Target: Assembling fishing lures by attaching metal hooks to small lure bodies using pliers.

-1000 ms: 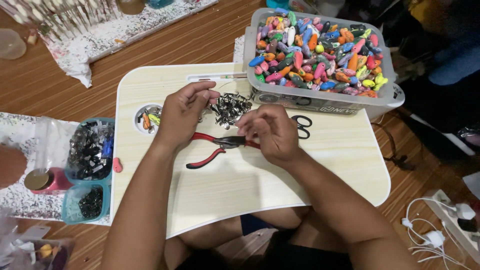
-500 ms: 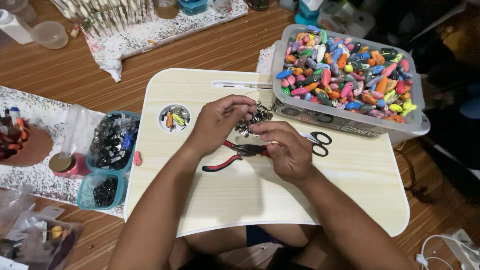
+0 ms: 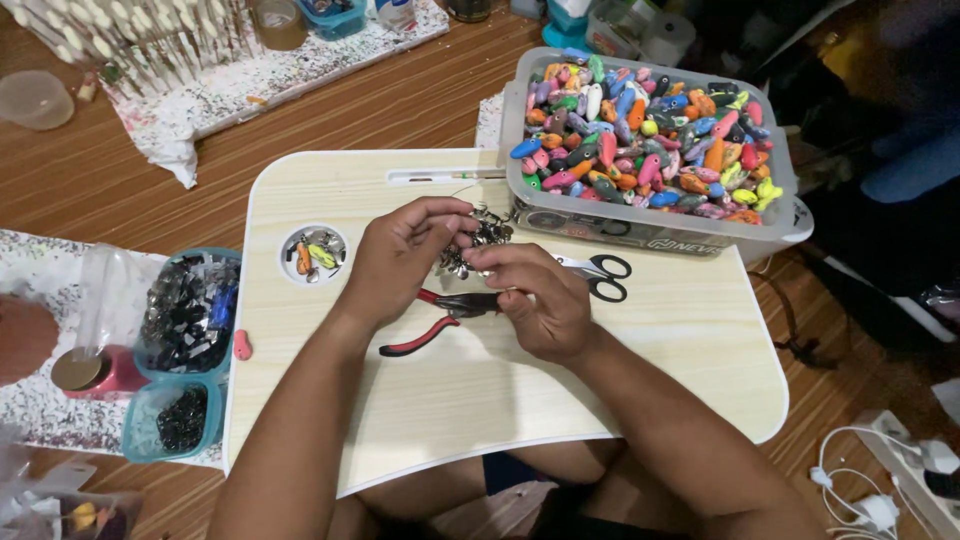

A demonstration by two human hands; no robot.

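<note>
Here, left hand (image 3: 400, 255) fingers (image 3: 455, 215) pinching metal bits (image 3: 478, 240), red-handled pliers (image 3: 430, 322) just below.

Both hands meet mid-desk (image 3: 500, 400) — left hand (image 3: 400, 255) and right hand (image 3: 540, 300) on the pile of small metal parts (image 3: 480, 240), pliers (image 3: 440, 320) lying just beneath them. Scissors (image 3: 600, 275) sit right of the hands, in front of the bin of lures (image 3: 650, 150) at the desk's far right corner; the cup recess (image 3: 312, 255) holding a few pieces is left of the hands. Off the desk's left edge — two trays of parts (image 3: 185, 350) on the floor, one before the other.
</note>
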